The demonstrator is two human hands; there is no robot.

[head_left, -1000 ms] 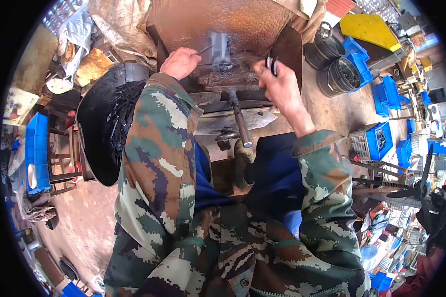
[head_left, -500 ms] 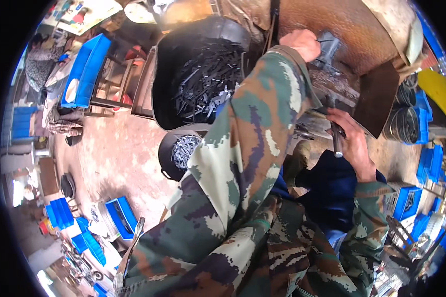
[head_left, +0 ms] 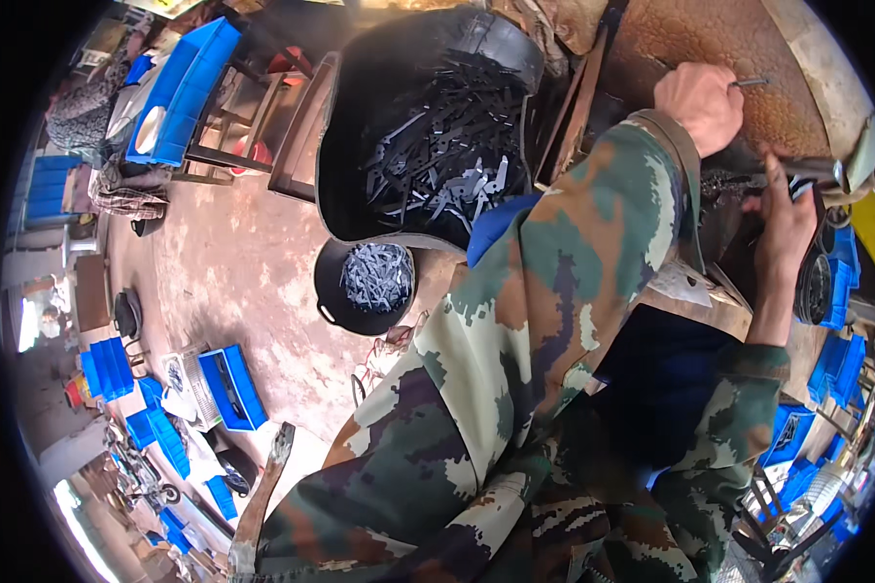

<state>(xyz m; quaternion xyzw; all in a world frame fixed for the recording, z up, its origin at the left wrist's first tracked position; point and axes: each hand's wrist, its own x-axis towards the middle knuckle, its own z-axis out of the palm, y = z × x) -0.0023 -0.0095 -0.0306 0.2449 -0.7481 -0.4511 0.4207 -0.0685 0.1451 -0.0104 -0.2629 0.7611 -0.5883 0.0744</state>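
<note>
One thin dark rod (head_left: 752, 82), kind unclear, is clamped in the left hand (head_left: 698, 107): fingers curled together around it, tip poking out past the thumb side. It sits in front of the pitted brown panel (head_left: 724, 34), toward that panel's lower edge; the closed fist likely keeps so slim a piece from turning. Right hand (head_left: 786, 223) is lower and further right, just off the panel's lower right corner, fingers partly apart. Small shiny piece (head_left: 800, 187) shows at those fingers; can't tell if it's gripped or only touching.

Large black tub (head_left: 496, 39) stands left of the left hand, dark flat strips (head_left: 433, 136) heaped loose inside, paler ones near its lower right edge. High walls probably stop them spilling; placement looks chosen for easy reach. Small black bucket (head_left: 329, 303) on the floor (head_left: 233, 301), just beside the tub's lower edge, holds silvery strips (head_left: 377, 277), seemingly kept apart from the dark lot.
</note>
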